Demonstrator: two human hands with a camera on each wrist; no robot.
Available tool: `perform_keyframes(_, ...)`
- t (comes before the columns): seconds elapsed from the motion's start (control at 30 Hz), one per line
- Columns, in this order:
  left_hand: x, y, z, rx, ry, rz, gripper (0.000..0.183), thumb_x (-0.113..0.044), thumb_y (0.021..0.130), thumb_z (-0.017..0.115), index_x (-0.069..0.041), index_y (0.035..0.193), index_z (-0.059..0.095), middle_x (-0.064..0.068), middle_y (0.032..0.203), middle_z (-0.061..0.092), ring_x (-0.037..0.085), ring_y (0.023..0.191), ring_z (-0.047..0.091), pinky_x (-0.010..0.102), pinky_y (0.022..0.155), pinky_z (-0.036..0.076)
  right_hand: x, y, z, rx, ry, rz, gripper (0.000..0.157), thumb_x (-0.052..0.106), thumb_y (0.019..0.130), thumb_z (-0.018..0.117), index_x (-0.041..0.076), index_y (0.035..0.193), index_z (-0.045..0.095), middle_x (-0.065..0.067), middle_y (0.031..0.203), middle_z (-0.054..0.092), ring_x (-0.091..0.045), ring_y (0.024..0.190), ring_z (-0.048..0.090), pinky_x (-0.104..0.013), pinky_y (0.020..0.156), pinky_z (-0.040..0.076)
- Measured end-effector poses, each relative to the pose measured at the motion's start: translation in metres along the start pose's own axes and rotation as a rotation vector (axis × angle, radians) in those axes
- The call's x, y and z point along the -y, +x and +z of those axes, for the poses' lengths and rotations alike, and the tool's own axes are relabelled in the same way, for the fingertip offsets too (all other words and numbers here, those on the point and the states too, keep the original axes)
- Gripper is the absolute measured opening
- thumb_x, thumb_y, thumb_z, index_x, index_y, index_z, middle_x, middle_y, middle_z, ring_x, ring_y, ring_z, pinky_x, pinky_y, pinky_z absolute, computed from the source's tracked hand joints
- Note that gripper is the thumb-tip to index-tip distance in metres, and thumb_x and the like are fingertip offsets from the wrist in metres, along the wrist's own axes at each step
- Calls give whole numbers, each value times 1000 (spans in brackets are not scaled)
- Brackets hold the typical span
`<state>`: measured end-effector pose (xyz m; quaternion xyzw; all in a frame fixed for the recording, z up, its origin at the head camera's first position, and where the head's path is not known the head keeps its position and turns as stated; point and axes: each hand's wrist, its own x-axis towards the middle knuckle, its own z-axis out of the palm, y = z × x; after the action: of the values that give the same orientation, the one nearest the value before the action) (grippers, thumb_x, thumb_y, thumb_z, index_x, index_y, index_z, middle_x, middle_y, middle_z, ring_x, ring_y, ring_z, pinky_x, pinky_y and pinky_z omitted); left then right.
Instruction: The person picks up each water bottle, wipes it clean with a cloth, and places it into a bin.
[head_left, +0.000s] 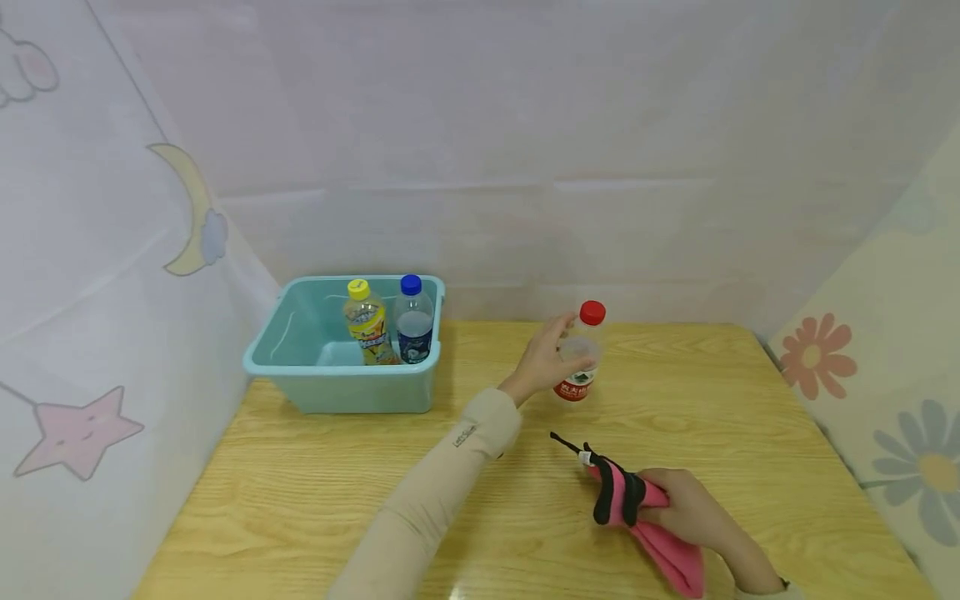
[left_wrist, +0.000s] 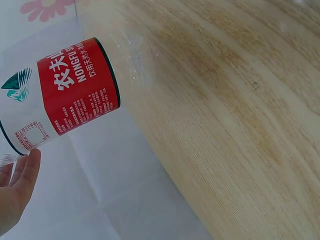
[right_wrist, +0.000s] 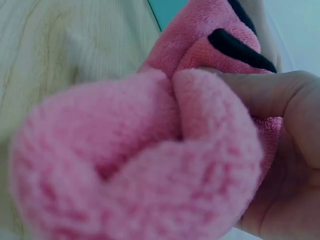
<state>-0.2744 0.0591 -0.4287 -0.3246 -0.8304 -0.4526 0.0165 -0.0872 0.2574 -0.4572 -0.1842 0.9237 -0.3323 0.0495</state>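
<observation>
A clear water bottle (head_left: 577, 387) with a red cap and a red-and-white label stands upright on the wooden table. My left hand (head_left: 546, 358) is at its upper part, thumb across the front and the other fingers at the far left side. Fingertips (left_wrist: 34, 159) touch the bottle's side by the label (left_wrist: 80, 87) in the left wrist view. Lower right, my right hand (head_left: 686, 508) grips a bunched pink plush cloth (head_left: 671, 554) with black trim, a white tag and a dark cord. Folds of that cloth (right_wrist: 135, 165) fill much of the right wrist view.
A light-blue plastic basin (head_left: 352, 387) stands at the back left of the table (head_left: 300, 500). Inside it lean a yellow-capped bottle (head_left: 367, 325) and a blue-capped bottle (head_left: 414, 325). A pale cloth backdrop (head_left: 480, 233) rises behind the table and along both sides.
</observation>
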Motion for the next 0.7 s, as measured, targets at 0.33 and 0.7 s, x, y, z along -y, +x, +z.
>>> perform_keyframes(0.33, 2, -14, -5, -16, -8, -2, 73, -30, 80, 70, -12, 140, 32, 7, 129, 46, 21, 116, 46, 23, 89, 45, -10, -8, -4, -70, 92, 65, 24, 18, 73, 75, 9, 94, 66, 5, 83, 64, 0, 69, 51, -21, 56, 44)
perform_keyframes(0.7, 0, -31, -14, -45, 7, 7, 74, -35, 80, 70, -13, 140, 33, 6, 130, 46, 19, 116, 46, 24, 86, 47, -3, -9, -10, -103, 196, 332, 31, 19, 72, 76, 5, 98, 65, -5, 85, 62, -9, 68, 52, -24, 57, 45)
